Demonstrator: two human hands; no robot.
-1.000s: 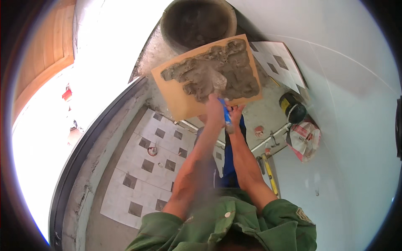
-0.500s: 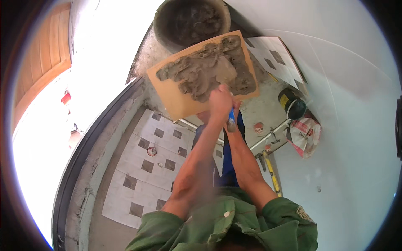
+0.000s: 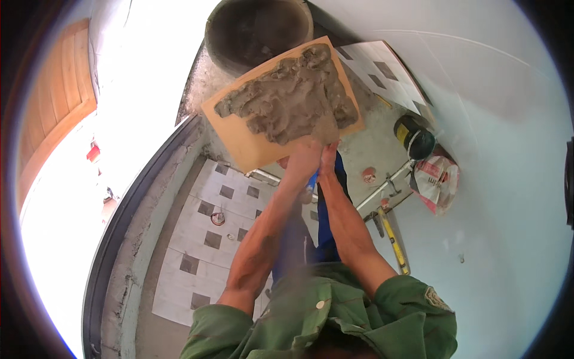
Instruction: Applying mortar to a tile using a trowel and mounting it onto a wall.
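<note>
A rectangular tan tile [image 3: 239, 140] is held up in front of me, its face thickly spread with wet grey mortar [image 3: 287, 99]. My right hand [image 3: 327, 158] grips the tile's near edge, partly hidden behind my left wrist. Closed round the blue handle of a trowel [image 3: 326, 128], my left hand [image 3: 305, 157] is just above that same edge. The mortar-smeared blade lies at the near side of the mortar, and part of the handle is covered by my fingers. Beyond the tile stands a large round tub [image 3: 216, 45] with a dark, blurred inside.
White floor tiles with grey squares [image 3: 179, 284] lie at the left, beside a raised sill [image 3: 128, 257]. More patterned tiles [image 3: 373, 60] lean on the wall at the far right. A black bucket [image 3: 421, 143], a crumpled bag [image 3: 435, 182] and a yellow spirit level [image 3: 393, 242] are at the right.
My left hand has drawn the trowel toward me, from the middle of the mortar to the tile's near edge. My right hand still holds the tile. The view has shifted slightly.
</note>
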